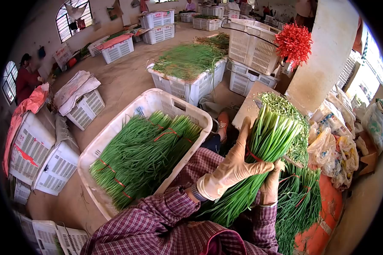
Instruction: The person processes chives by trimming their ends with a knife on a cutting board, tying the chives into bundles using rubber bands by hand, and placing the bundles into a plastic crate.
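Observation:
A thick bundle of garlic chives (273, 137) slants across my lap, pale cut ends up and green leaves down, with a red band round it. My gloved left hand (230, 166) grips its left side, thumb across the front and fingers stretched upward. From the lower right, my gloved right hand (271, 183) holds the same bundle; most of its fingers are hidden behind the stalks. Beyond the bundle, chopped stalk ends (301, 131) lie piled on a board (247, 104). More banded chives (302, 197) lie beside my right hand on an orange-red surface (330, 204).
At my left stands a white crate (89, 159) holding several banded chive bundles (136, 157). Another crate (174, 87) heaped with loose chives is ahead. A pillar (327, 51), a red tuft of ties (293, 44) and plastic bags (334, 155) are at right. A person (26, 78) is far left.

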`<state>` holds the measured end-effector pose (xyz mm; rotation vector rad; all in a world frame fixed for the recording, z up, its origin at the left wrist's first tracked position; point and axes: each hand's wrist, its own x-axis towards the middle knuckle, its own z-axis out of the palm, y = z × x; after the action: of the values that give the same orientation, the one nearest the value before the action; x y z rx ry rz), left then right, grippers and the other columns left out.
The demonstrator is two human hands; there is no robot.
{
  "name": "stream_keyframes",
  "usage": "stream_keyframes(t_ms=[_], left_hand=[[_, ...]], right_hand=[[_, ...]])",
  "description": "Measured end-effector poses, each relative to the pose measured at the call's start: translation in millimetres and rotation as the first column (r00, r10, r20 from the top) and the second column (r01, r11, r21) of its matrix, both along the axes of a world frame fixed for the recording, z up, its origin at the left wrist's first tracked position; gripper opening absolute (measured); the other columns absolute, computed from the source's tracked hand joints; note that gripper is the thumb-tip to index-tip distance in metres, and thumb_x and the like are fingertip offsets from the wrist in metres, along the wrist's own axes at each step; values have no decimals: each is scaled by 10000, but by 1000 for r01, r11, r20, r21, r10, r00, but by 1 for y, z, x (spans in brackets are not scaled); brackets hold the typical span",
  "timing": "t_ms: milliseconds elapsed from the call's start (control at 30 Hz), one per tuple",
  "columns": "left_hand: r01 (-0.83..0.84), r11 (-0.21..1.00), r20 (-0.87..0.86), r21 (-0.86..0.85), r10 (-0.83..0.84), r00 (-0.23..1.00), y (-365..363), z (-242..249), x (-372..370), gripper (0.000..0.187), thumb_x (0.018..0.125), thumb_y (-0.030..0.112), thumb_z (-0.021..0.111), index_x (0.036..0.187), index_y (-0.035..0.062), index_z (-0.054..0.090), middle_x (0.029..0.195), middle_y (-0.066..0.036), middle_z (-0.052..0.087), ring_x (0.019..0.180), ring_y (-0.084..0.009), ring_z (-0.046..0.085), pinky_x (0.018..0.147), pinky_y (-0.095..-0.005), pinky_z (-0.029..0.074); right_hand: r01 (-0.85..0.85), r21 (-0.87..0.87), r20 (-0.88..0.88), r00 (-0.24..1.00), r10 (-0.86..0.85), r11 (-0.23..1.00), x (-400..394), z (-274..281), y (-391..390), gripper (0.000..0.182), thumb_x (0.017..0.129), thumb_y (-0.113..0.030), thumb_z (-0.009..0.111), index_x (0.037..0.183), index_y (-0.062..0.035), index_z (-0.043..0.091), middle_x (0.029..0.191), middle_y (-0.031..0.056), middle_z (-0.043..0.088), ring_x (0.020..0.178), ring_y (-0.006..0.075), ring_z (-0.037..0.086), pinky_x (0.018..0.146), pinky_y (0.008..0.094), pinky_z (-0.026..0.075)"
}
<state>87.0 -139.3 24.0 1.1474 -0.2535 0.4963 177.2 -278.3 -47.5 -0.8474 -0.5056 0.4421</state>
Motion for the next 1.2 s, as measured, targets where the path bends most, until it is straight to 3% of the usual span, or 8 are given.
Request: stream_keyframes(t_ms=[167,233,400,633,833,900,1100,1200], left_hand=[[-40,987,-74,156,53,996,-8,-34,-11,1412,659,354,952,1608,75,-56,1584,-195,316,1462,-291,324,1184,-403,320],[34,998,-164,-49,-41,986,-8,-43,-13,1389,640,321,966,1616,109,1,1556,-157,354,1434,-268,361,1167,-403,352],[41,977,-183,-209,-80,980,6,-34,-20,1024,685,117,934,1503,46,321,1377,-86,533,1282,-187,507,1062,-359,479],[-122,874,-153,-470,55,987,59,3,-30,781,727,63,878,1395,26,477,1162,-90,662,895,-157,704,839,-273,612],[-390,914,-231,-109,358,905,177,75,-103,477,822,210,756,1248,37,629,1098,-49,705,987,-188,678,928,-357,545],[-616,764,-271,191,644,715,240,88,-141,491,832,142,737,1286,20,595,1119,-60,703,995,-176,678,921,-340,550],[-354,684,-275,637,632,725,362,112,-190,758,781,21,774,1462,2,440,1161,-88,679,961,-137,681,860,-276,559],[-45,661,-561,749,669,487,405,66,-184,915,721,64,843,1505,-22,380,1125,-78,693,932,-121,678,892,-259,530]], right_hand=[[286,-254,213,948,-235,924,-13,30,-2,705,929,-513,623,1336,60,559,1305,140,630,1156,227,617,1029,389,467],[360,-375,195,931,-307,854,-27,39,-2,711,939,-524,633,1361,40,542,1424,162,523,1277,243,523,1085,409,417],[432,-562,540,838,-83,705,-41,85,4,651,974,-447,616,1417,21,525,1572,196,359,1346,282,433,1130,398,313],[395,-562,623,780,58,727,-58,70,13,1152,686,-397,922,1523,68,280,1377,200,559,1188,270,597,1045,377,467],[310,-652,708,577,408,692,-54,-46,23,282,766,-17,754,1041,1,699,1035,213,723,782,279,705,717,342,557],[203,-703,547,767,336,682,-62,-38,25,147,801,9,713,942,-30,735,1050,203,722,779,269,707,692,323,553],[62,-761,220,961,167,646,-41,-13,26,321,901,-9,646,1210,74,625,915,112,718,822,125,680,748,238,547],[120,-798,249,958,143,591,-33,-6,31,332,898,17,634,1227,63,630,934,90,701,841,144,680,757,246,542]])
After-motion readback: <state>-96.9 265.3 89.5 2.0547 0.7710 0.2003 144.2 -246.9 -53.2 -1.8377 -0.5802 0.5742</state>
